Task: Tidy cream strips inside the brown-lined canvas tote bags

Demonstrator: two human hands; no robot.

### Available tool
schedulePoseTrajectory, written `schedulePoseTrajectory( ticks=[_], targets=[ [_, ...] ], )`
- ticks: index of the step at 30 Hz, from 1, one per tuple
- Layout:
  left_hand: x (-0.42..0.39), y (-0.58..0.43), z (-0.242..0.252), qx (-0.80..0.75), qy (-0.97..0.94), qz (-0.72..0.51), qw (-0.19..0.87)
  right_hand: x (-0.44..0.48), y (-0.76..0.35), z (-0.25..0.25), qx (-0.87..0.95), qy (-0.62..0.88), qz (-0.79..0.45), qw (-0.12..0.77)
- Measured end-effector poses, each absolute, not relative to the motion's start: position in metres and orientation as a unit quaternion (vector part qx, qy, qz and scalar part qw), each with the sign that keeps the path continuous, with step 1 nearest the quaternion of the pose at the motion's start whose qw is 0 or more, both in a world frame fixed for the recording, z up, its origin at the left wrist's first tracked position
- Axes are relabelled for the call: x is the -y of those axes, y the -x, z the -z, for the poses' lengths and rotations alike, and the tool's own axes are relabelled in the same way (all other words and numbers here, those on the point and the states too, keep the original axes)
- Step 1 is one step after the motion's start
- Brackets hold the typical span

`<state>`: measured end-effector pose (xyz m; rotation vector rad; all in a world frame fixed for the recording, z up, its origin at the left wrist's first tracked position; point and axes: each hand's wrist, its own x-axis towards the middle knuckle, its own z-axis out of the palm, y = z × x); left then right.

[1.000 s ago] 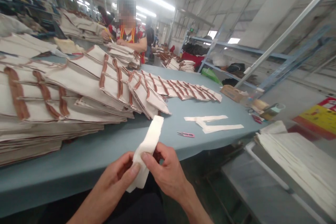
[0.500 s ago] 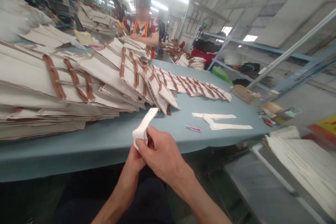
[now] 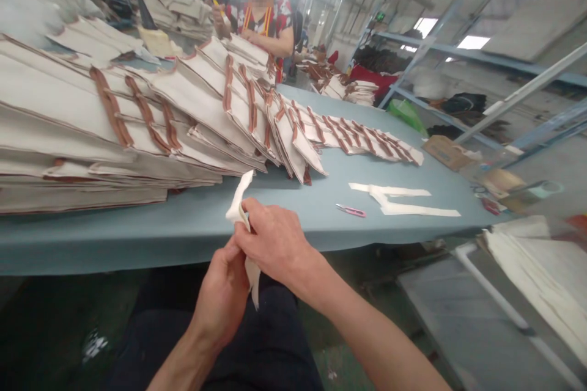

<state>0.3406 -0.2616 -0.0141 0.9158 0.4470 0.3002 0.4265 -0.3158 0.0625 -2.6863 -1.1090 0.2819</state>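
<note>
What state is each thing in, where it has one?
Held strip: bent
Left hand: closed on held strip
Right hand: pinching held strip
Snips: lying on table; blades too small to tell
Loose strips: lying on table
Fabric pile: layered, overlapping
Green bag: crumpled

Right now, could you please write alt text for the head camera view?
A person's left hand and right hand hold a bent white strip by the edge of a teal table. Beyond lie cream cloth pieces with brown bands; to the right, pink-handled snips and more white strips. Another person stands farther back.
</note>
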Motion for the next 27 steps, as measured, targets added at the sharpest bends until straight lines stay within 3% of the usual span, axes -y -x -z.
schedulePoseTrajectory(
  ticks=[9,16,18,21,23,27],
  targets=[
    [0.247,-0.325,0.009,-0.208,-0.41,-0.023,0.888,0.305,-0.427,-0.072,0.391,0.912,-0.117,0.038],
    [0.257,-0.335,0.027,-0.267,-0.465,-0.058,0.842,0.298,-0.437,-0.056,0.38,0.912,-0.144,0.047],
    [0.258,-0.334,0.029,-0.271,-0.449,-0.035,0.851,0.3,-0.446,-0.054,0.368,0.909,-0.154,0.124],
    [0.254,-0.33,0.021,-0.264,-0.391,0.011,0.881,0.315,-0.456,-0.051,0.331,0.86,-0.141,0.362],
    [0.248,-0.328,0.01,-0.268,-0.348,0.023,0.898,0.333,-0.454,-0.048,0.323,0.817,-0.097,0.467],
    [0.235,-0.327,-0.019,-0.319,-0.252,-0.003,0.913,0.376,-0.425,-0.038,0.388,0.799,-0.007,0.458]
  ],
)
